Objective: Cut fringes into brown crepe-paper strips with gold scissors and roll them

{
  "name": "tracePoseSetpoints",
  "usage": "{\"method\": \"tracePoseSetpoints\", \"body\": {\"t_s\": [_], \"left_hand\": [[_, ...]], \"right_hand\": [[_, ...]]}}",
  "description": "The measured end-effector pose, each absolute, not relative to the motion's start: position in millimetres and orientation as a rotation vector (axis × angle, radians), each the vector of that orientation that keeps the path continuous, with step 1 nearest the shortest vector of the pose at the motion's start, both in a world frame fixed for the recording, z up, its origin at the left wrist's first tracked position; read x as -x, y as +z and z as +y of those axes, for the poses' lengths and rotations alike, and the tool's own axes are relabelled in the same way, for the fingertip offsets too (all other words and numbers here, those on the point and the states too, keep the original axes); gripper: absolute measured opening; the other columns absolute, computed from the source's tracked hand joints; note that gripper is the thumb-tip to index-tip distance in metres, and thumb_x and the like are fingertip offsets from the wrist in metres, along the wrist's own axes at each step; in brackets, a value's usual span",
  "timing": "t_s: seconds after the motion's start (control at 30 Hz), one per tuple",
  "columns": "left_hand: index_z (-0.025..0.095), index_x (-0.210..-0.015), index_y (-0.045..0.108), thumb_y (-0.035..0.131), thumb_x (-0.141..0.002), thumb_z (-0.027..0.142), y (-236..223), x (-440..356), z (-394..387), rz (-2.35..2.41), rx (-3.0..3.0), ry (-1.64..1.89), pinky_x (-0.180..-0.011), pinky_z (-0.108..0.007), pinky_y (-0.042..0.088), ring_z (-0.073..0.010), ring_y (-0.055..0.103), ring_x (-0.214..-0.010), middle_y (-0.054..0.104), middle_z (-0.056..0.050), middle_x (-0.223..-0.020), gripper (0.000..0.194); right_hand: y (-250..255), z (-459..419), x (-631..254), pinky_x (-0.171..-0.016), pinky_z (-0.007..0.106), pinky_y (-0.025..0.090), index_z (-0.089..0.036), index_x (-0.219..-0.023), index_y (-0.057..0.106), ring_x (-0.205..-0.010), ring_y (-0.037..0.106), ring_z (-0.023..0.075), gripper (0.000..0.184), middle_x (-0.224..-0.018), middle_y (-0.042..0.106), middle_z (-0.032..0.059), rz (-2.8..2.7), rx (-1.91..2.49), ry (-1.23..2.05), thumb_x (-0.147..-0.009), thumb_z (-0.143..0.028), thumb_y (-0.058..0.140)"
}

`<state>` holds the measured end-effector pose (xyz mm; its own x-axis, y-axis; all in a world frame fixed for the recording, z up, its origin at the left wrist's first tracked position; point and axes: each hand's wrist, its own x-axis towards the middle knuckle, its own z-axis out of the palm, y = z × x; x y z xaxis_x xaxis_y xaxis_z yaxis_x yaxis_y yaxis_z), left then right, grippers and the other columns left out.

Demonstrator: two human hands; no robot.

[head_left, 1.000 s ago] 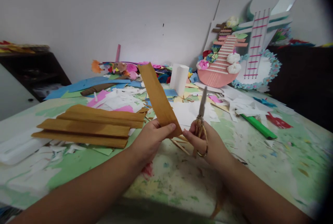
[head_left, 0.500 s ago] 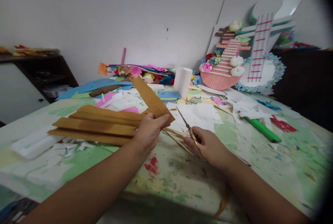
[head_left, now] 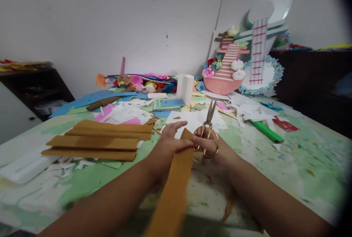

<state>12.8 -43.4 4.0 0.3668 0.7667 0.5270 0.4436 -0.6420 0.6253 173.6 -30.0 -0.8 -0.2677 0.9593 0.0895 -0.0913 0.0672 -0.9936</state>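
Head view, clock set on the hands: 12 o'clock points away from the person, towards the wall.
Brown strip [head_left: 174,185]: upper end between the hands, its length running down towards 6 to 7 o'clock, lower part blurred.
Left hand [head_left: 166,147]: fingers spread and lifted, thumb across the strip near its upper end; how firmly it grips, I cannot tell.
Right hand [head_left: 212,148]: curled round the handles of the scissors [head_left: 208,121], thumb meeting the strip's edge beside the left thumb.
Scissors: blades slightly parted, aimed towards 1 o'clock, apart from the strip.
Brown folded pieces [head_left: 104,136]: at 9 o'clock on the worktop [head_left: 286,167].
White roll [head_left: 184,88]: upright at 12 o'clock.
Green roll [head_left: 265,130]: lying at 3 o'clock.
Step in hand: seemingly repositioning or straightening the strip, rather than cutting.
Next move calls for: probably a steady left pinch, and blades turned onto the strip if it is to be cut.
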Motion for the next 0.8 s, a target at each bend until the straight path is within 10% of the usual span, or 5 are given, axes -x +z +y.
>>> {"method": "tracePoseSetpoints", "body": {"t_s": [0.27, 0.47, 0.8], "left_hand": [[0.024, -0.118, 0.038, 0.046, -0.074, 0.031, 8, -20, -42, 0.895, -1.312, 1.190, -0.078, -0.035, 0.039, -0.0194, 0.052, -0.092, 0.057, -0.007, -0.098, 0.045], [0.013, -0.066, 0.058, 0.064, -0.058, 0.027, 6, -25, -36, 1.024, -1.242, 1.091, -0.053, -0.021, 0.039, -0.0107, 0.052, -0.057, 0.058, 0.000, -0.063, 0.017], [0.016, -0.069, 0.047, 0.054, -0.066, 0.015, 14, -14, -30, 0.845, -0.743, 1.381, -0.050, -0.022, 0.045, -0.0102, 0.055, -0.049, 0.057, 0.001, -0.054, 0.007]], "right_hand": [[5, -26, -177, -0.048, 0.021, 0.031, -0.019, -0.066, 0.038, -0.051, 0.039, 0.0078, 0.023, -0.056, 0.040, -0.0070, -1.483, 1.107, 1.046, -0.060, -0.023, 0.059], [0, -31, -171, -0.050, 0.022, 0.034, -0.019, -0.070, 0.038, -0.054, 0.041, 0.0086, 0.024, -0.061, 0.043, -0.0056, -1.618, 1.079, 0.996, -0.062, -0.028, 0.059], [11, -42, -172, -0.050, 0.022, 0.029, -0.019, -0.064, 0.041, -0.055, 0.040, 0.0111, 0.028, -0.059, 0.044, -0.0032, -1.972, 1.446, 0.674, -0.071, -0.046, 0.044]]}}
